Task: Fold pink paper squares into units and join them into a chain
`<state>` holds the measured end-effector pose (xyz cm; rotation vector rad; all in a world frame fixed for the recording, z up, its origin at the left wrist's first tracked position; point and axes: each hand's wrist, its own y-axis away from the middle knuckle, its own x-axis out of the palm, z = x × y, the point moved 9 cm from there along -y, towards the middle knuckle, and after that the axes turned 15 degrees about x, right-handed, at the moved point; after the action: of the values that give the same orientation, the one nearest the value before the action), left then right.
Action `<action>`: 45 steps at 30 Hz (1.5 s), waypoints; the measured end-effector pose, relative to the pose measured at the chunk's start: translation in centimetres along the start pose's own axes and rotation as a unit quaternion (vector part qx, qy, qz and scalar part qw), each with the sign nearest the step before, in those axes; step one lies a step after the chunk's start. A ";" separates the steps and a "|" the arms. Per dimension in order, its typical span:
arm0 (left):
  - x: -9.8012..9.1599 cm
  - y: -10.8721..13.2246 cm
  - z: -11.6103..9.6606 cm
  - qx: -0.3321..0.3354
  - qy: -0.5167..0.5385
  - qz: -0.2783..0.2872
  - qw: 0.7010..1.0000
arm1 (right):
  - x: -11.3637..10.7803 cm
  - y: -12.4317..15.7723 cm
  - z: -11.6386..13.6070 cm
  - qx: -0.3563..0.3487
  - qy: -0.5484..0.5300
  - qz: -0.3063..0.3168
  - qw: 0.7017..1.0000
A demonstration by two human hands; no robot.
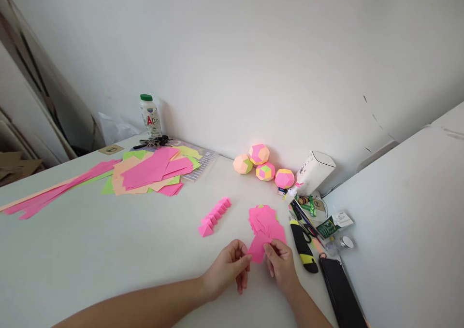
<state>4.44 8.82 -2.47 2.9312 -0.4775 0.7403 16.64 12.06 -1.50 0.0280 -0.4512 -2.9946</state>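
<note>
A flat pink paper piece point(258, 249) is stretched between my two hands above the table's near side. My left hand point(232, 266) pinches its left corner between thumb and forefinger. On the other side, my right hand point(280, 263) grips the right part with thumb and fingers. Just beyond lies a loose pile of pink paper pieces point(266, 220), with bits of green showing at its edges. To the left of that pile stands a slanting row of folded pink paper units point(214, 217), nested one against another.
Colourful paper balls point(258, 154) rest by the wall. At left are stacked paper sheets point(148, 171), long strips point(72, 188), keys point(154, 142) and a white bottle point(150, 118). A black and yellow utility knife point(303, 246), a black case point(340, 289) and a white box point(315, 172) line the right side.
</note>
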 end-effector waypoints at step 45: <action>0.4 0.1 -0.7 0.007 -0.032 0.035 0.999 | 3.0 1.2 1.5 -0.024 0.010 0.085 0.996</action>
<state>4.45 8.69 -1.64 2.9720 -0.5870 0.6617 13.71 10.99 0.32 0.0137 -0.3589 -2.8349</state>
